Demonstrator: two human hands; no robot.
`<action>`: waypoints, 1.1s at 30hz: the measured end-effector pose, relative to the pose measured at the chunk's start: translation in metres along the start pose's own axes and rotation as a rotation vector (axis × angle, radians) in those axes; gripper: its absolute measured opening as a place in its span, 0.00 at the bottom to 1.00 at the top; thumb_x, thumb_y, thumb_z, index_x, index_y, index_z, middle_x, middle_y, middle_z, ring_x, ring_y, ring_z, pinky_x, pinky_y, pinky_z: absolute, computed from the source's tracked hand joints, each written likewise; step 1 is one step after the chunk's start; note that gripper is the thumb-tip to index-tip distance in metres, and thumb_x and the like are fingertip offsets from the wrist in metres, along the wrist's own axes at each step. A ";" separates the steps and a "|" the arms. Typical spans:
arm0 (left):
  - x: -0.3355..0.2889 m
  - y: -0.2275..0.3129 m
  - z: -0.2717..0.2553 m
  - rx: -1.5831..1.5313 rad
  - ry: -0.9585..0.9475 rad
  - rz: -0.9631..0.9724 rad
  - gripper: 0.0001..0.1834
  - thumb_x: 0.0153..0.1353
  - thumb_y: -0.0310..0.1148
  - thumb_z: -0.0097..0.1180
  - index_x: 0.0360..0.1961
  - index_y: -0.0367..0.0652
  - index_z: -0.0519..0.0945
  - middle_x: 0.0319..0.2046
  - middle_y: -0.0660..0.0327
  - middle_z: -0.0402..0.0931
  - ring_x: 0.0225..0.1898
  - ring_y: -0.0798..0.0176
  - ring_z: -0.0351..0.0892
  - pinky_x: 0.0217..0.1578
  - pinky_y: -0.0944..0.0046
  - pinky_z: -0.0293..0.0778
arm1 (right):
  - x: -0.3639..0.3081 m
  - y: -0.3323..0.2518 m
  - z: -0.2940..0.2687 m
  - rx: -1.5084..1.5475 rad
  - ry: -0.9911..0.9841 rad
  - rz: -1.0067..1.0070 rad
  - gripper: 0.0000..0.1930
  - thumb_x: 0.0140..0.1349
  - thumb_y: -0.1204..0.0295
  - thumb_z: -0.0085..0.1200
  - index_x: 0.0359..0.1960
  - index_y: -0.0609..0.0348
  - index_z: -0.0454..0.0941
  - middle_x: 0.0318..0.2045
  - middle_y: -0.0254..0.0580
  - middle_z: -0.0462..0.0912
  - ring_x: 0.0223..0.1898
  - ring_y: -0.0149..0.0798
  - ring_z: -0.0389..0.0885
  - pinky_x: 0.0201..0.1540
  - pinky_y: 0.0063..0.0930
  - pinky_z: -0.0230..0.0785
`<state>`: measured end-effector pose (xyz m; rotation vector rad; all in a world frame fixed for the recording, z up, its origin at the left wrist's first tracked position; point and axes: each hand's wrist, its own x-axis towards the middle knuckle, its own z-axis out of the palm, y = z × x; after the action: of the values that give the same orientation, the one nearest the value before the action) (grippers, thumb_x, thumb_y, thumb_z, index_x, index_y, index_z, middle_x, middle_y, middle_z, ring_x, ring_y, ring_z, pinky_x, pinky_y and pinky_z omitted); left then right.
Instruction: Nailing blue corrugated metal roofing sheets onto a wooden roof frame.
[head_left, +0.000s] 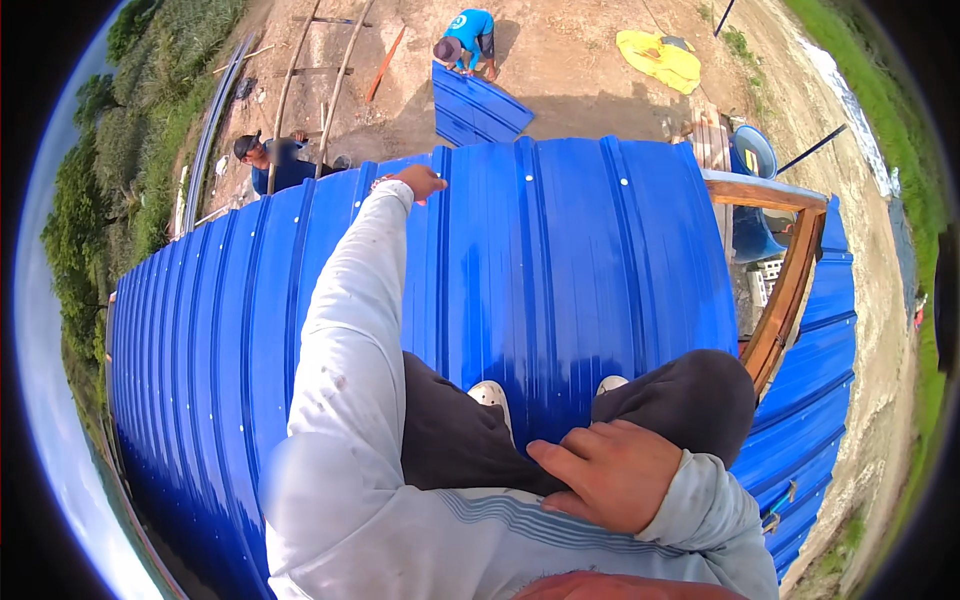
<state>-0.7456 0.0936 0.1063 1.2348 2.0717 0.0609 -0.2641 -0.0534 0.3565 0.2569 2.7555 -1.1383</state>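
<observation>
I am sitting on a roof of blue ribbed metal sheets (580, 250). My left arm reaches forward, and my left hand (420, 182) is at a raised rib near the roof's far edge. Its fingers look curled; a small reddish spot shows under them, too small to name. My right hand (620, 475) lies over my lap by the right knee, empty, fingers loosely bent and thumb apart. Pale screw heads (528, 178) dot the sheets. My light shoes (490, 396) rest on the metal.
Below, a person in bright blue (474, 28) bends over a loose blue sheet (480, 108). Another person (275, 165) stands beside wooden poles (335, 80) at the left edge. Right lie a wooden frame (790, 290), blue barrel (752, 150), lower blue roof (815, 380) and yellow sheeting (660, 60).
</observation>
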 end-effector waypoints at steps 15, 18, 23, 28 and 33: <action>0.000 0.004 -0.002 0.004 -0.062 -0.104 0.24 0.64 0.53 0.55 0.53 0.48 0.80 0.38 0.67 0.78 0.35 0.67 0.81 0.28 0.63 0.76 | -0.004 0.001 -0.001 0.014 -0.018 0.017 0.26 0.61 0.57 0.59 0.56 0.57 0.69 0.34 0.45 0.79 0.36 0.46 0.82 0.38 0.39 0.73; 0.002 0.003 -0.002 0.011 -0.063 -0.110 0.24 0.63 0.52 0.55 0.53 0.48 0.80 0.39 0.66 0.78 0.35 0.67 0.81 0.29 0.62 0.76 | -0.004 0.001 -0.001 0.013 -0.011 0.016 0.26 0.61 0.56 0.59 0.56 0.57 0.69 0.34 0.45 0.79 0.35 0.46 0.82 0.38 0.39 0.73; 0.004 0.003 0.000 0.008 -0.049 -0.103 0.24 0.63 0.52 0.55 0.54 0.48 0.80 0.40 0.65 0.79 0.36 0.66 0.81 0.29 0.61 0.77 | -0.005 0.002 0.000 0.018 -0.025 0.021 0.26 0.62 0.56 0.58 0.56 0.57 0.69 0.34 0.45 0.79 0.36 0.46 0.82 0.38 0.39 0.73; 0.006 0.002 0.003 -0.007 -0.071 -0.102 0.25 0.63 0.52 0.55 0.54 0.47 0.80 0.40 0.65 0.80 0.35 0.66 0.81 0.29 0.61 0.78 | -0.004 0.003 0.000 0.015 -0.046 0.021 0.26 0.64 0.54 0.56 0.57 0.57 0.69 0.34 0.45 0.79 0.36 0.47 0.82 0.38 0.40 0.74; 0.008 0.000 0.002 0.046 -0.050 -0.063 0.26 0.62 0.52 0.57 0.53 0.44 0.80 0.38 0.63 0.80 0.32 0.66 0.82 0.25 0.63 0.76 | 0.001 0.005 -0.001 -0.002 -0.045 0.006 0.25 0.65 0.54 0.54 0.56 0.57 0.70 0.34 0.45 0.80 0.37 0.47 0.82 0.38 0.40 0.74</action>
<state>-0.7467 0.0991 0.1007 1.1852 2.0780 -0.0464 -0.2639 -0.0494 0.3541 0.2365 2.7146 -1.1257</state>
